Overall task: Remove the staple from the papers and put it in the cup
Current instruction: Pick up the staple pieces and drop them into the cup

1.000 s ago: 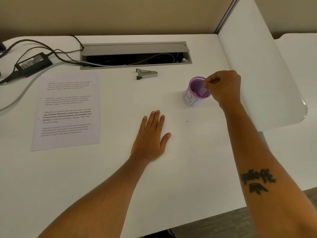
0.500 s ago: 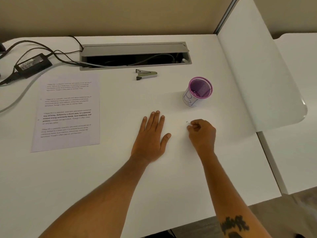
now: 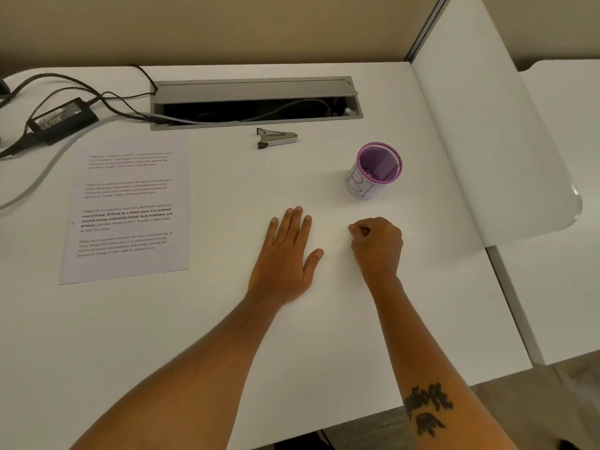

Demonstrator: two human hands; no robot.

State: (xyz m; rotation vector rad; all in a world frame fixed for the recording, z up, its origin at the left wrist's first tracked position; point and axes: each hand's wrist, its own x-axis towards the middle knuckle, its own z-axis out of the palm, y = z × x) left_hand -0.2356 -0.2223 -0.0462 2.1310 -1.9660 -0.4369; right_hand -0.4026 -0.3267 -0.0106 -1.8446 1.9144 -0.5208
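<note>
The stapled papers (image 3: 130, 206) lie flat at the left of the white desk. A purple mesh cup (image 3: 358, 186) with a white label stands at the right. My left hand (image 3: 285, 254) rests flat on the desk, fingers spread, holding nothing. My right hand (image 3: 376, 245) is just below the cup. Its thumb and forefinger are pinched together on the desk surface, on the spot where a tiny staple lay. The fingertips hide the staple. A metal staple remover (image 3: 276, 138) lies at the back centre, away from both hands.
An open grey cable slot (image 3: 256, 92) runs along the back of the desk. A black power adapter (image 3: 61, 120) and cables lie at the back left. A white divider panel (image 3: 487, 141) borders the desk on the right. The desk's front edge is near my forearms.
My right hand left the cup's rim, came down to the desk and closed its fingertips over a small speck there. My left hand and the other objects stayed put.
</note>
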